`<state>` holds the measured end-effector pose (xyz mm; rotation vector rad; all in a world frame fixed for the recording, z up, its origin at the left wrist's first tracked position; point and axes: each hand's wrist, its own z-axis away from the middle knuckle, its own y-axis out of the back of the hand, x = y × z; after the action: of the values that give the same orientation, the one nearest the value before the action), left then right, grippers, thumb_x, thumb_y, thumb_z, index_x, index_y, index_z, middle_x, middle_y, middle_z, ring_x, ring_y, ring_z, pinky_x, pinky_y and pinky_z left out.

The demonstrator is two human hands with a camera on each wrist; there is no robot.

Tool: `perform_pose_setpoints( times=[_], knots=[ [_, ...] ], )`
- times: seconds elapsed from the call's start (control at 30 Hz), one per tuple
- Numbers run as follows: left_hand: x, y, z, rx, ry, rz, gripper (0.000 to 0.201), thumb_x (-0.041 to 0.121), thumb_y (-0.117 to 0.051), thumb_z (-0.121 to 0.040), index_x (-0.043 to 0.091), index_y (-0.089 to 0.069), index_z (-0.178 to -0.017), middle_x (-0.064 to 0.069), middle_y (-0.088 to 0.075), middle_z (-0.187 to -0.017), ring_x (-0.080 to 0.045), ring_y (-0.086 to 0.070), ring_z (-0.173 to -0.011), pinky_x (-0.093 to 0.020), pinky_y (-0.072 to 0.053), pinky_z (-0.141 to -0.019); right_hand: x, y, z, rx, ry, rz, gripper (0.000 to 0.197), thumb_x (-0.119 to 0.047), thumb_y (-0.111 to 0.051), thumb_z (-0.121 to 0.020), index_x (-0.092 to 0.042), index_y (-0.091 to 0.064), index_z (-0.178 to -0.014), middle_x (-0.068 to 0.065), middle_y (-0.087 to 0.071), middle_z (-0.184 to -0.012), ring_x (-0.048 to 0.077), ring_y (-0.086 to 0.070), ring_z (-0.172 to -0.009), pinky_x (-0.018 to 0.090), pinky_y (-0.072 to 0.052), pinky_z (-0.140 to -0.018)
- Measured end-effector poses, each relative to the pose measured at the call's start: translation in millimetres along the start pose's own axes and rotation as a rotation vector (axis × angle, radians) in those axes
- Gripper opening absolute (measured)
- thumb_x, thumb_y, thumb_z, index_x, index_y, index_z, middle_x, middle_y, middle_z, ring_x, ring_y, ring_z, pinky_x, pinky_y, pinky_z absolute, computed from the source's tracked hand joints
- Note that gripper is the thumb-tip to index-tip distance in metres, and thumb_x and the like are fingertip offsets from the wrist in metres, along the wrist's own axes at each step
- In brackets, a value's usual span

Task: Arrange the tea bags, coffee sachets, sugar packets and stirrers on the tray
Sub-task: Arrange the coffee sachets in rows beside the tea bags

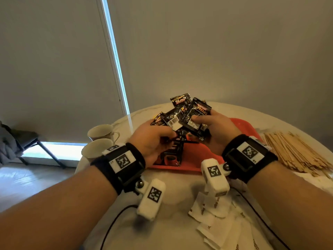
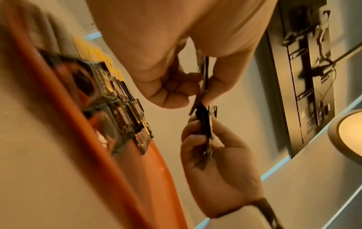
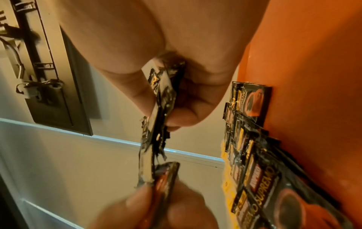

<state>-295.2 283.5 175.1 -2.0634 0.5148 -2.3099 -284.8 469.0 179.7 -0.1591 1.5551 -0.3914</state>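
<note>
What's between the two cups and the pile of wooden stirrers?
In the head view, the orange tray with coffee sachets on it, and both hands, left and right, holding more sachets above it.

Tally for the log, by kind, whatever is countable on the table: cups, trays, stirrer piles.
cups: 2
tray: 1
stirrer pile: 1
Total: 4
The coffee sachets and sugar packets overlap too much to count.
</note>
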Motion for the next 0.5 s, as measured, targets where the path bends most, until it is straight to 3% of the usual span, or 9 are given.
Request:
perform_pose_setpoints(
  times=[0.03,0.1,0.17,0.23,0.3,0.37,0.43,0.5],
  knots=[
    [0,-6,-5,0.013,0.002,0.039,0.035,-0.017,-0.062,-0.082,-0.002,-0.06,-0.113,-0.021,-0.066,-0.106,-0.029,-0.066,-0.091,-0.029,-0.055,-0.058,2,0,-1,0.001,-0.001,0.002,0.03,0.002,-0.063,-0.092,-0.011,-0.063,-0.118,0.011,-0.074,-0.107,0.035,-0.072,-0.1,0.042,-0.059,-0.069],
    [-3,-14,-14,0.057,0.002,0.109,0.045,-0.017,-0.062,-0.079,-0.002,-0.058,-0.122,-0.021,-0.061,-0.103,-0.028,-0.062,-0.086,-0.029,-0.053,-0.055,5,2,-5,0.002,-0.002,-0.011,0.031,0.001,-0.063,-0.092,-0.01,-0.062,-0.121,0.013,-0.074,-0.111,0.036,-0.072,-0.104,0.047,-0.058,-0.078],
    [-6,-19,-20,0.053,0.012,0.159,0.054,-0.012,-0.07,-0.076,-0.003,-0.056,-0.128,-0.021,-0.068,-0.102,-0.026,-0.066,-0.086,-0.03,-0.053,-0.057,8,2,-8,-0.019,-0.013,-0.012,0.033,0.0,-0.063,-0.092,-0.01,-0.062,-0.124,0.015,-0.074,-0.115,0.034,-0.073,-0.1,0.043,-0.06,-0.074],
    [-9,-21,-26,0.008,0.035,0.184,0.061,0.004,-0.082,-0.071,0.002,-0.062,-0.129,-0.018,-0.076,-0.109,-0.024,-0.072,-0.093,-0.034,-0.055,-0.069,10,2,-11,-0.053,-0.034,-0.01,0.033,-0.001,-0.063,-0.092,-0.009,-0.062,-0.124,0.018,-0.073,-0.116,0.034,-0.072,-0.098,0.04,-0.06,-0.072],
    [-9,-23,-31,-0.028,0.033,0.16,0.041,0.017,-0.082,-0.078,0.008,-0.072,-0.116,-0.012,-0.078,-0.103,-0.024,-0.073,-0.095,-0.037,-0.053,-0.082,12,-1,-15,-0.046,-0.045,-0.01,0.034,-0.002,-0.063,-0.091,-0.006,-0.062,-0.125,0.021,-0.072,-0.117,0.036,-0.071,-0.099,0.042,-0.06,-0.077],
    [-8,-25,-35,-0.043,0.023,0.127,0.018,0.019,-0.076,-0.089,0.011,-0.077,-0.105,-0.009,-0.078,-0.099,-0.025,-0.071,-0.096,-0.042,-0.05,-0.09,12,-6,-21,-0.023,-0.035,0.005,0.039,-0.005,-0.064,-0.087,-0.001,-0.06,-0.126,0.024,-0.069,-0.116,0.037,-0.069,-0.098,0.05,-0.058,-0.086],
    [-8,-27,-38,-0.048,0.025,0.117,0.013,0.015,-0.07,-0.094,0.009,-0.077,-0.104,-0.009,-0.077,-0.097,-0.026,-0.071,-0.094,-0.044,-0.052,-0.092,12,-13,-24,0.001,-0.025,0.052,0.054,-0.015,-0.065,-0.075,0.006,-0.057,-0.124,0.027,-0.065,-0.111,0.038,-0.065,-0.095,0.055,-0.054,-0.088],
    [-7,-25,-40,-0.085,0.047,0.162,0.018,0.011,-0.065,-0.096,0.005,-0.075,-0.109,-0.013,-0.077,-0.101,-0.027,-0.075,-0.092,-0.046,-0.056,-0.092,14,-17,-27,0.019,-0.032,0.071,0.067,-0.02,-0.063,-0.064,0.01,-0.056,-0.123,0.025,-0.062,-0.105,0.039,-0.063,-0.093,0.053,-0.05,-0.083]
  ],
)
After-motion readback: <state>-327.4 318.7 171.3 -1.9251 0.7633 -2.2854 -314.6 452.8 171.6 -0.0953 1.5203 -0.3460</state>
